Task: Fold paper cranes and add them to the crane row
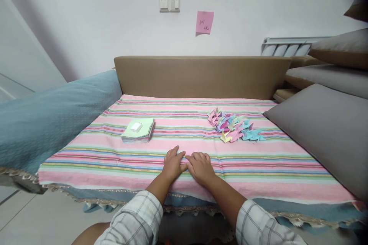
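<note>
My left hand [173, 164] rests on the striped cloth [184, 113], fingers apart and nothing in them. Close beside it, my right hand [200, 165] lies on the same cloth, its fingers loosely bent and no object visible in it. The thumbs nearly meet. Beyond my left hand sits a stack of square coloured paper [146, 128], pale green on top, with a small white block [136, 126] on it. Ahead and to the right of my right hand is a cluster of several folded paper cranes [234, 128] in pink, yellow, blue, purple and green.
A brown backrest [201, 76] runs along the far side. The blue-covered armrest [63, 111] is at the left. Grey cushions [330, 126] pile up at the right. On the wall are switches [169, 4] and a pink sticky note [204, 22] with writing.
</note>
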Action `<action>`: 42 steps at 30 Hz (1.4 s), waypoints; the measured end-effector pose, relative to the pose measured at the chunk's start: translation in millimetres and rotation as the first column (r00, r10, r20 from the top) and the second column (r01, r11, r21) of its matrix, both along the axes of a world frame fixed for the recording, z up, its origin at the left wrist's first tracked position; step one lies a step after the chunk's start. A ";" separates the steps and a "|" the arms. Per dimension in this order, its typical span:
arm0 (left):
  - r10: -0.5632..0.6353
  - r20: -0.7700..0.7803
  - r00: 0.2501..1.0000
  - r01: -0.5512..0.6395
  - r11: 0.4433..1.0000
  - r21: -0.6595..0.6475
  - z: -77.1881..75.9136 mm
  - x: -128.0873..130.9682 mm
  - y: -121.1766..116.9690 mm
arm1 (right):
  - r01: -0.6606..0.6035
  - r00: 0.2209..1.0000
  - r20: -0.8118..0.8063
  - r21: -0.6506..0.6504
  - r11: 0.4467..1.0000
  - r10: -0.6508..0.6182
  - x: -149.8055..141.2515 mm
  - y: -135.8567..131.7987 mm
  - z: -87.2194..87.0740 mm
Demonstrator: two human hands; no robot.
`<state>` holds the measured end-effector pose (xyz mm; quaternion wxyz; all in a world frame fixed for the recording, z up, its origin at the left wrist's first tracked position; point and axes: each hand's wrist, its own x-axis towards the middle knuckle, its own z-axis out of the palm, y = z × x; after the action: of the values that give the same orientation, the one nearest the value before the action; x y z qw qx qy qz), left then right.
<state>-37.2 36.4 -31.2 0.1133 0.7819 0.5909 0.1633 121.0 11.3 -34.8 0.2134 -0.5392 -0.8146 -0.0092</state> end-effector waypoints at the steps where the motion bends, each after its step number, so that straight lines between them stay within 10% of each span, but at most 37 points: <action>1: 0.002 0.003 1.000 -0.002 1.000 0.002 0.1 0.2 0.0 | 0.009 1.000 0.007 -0.004 1.000 -0.008 -1.3 1.8 0.8; 42: -0.014 0.107 0.994 0.002 0.994 0.110 -0.6 -1.3 -5.5 | 0.048 0.960 -0.278 0.119 0.992 -0.013 47.4 -23.5 -27.7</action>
<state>-38.5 30.9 -31.9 0.1024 0.7793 0.5709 0.2370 168.5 -12.2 -62.4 0.3583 -0.5332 -0.7662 0.0122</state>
